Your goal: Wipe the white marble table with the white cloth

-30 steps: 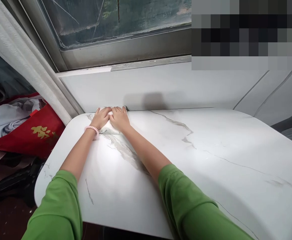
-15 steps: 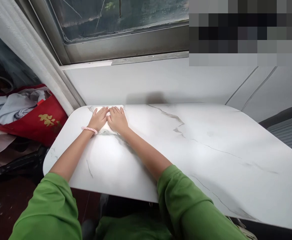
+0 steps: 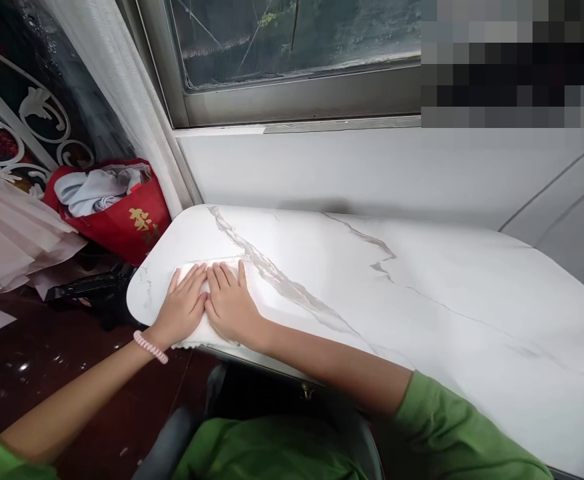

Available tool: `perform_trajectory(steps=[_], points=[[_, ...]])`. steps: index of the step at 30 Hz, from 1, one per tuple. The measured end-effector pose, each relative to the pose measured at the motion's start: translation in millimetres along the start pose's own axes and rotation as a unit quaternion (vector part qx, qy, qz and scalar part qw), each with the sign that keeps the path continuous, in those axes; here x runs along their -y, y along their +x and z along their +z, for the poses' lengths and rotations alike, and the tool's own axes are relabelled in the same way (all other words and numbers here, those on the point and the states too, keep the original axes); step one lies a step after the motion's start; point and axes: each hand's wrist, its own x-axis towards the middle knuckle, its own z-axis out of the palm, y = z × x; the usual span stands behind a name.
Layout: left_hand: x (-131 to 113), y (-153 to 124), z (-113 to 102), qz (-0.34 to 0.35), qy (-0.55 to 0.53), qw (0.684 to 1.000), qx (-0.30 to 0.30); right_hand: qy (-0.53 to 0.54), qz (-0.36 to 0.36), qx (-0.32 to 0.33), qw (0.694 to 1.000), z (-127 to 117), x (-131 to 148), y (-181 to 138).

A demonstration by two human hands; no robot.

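From the head view, I'd judge the white cloth (image 3: 205,331) light, soft and limp, likely to slide easily on the smooth tabletop (image 3: 452,267), so best held by flat palms over its middle or lifted by a corner. It lies spread at the table's left end, its slightly ragged near edge at the front rim, under the left hand (image 3: 182,310) and right hand (image 3: 231,301), fingers outstretched with narrow gaps, pinching nothing.
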Motion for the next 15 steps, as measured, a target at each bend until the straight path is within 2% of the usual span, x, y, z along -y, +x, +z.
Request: perform_trajectory(steps=[2, 5, 15], points=[[8.1, 1.6, -2.0, -0.003, 0.003, 1.000, 0.005, 0.007, -0.003, 0.001, 1.000, 5.3, 1.8, 8.6], [30.4, 23.7, -2.5, -0.006, 0.000, 1.000, 0.017, 0.020, 0.012, -0.012, 1.000, 18.0, -5.5, 36.6], [128.1, 164.6, 9.6, -0.025, -0.058, 0.998, 0.004, 0.040, 0.099, -0.057, 0.993, 62.0, -65.4, 177.8]])
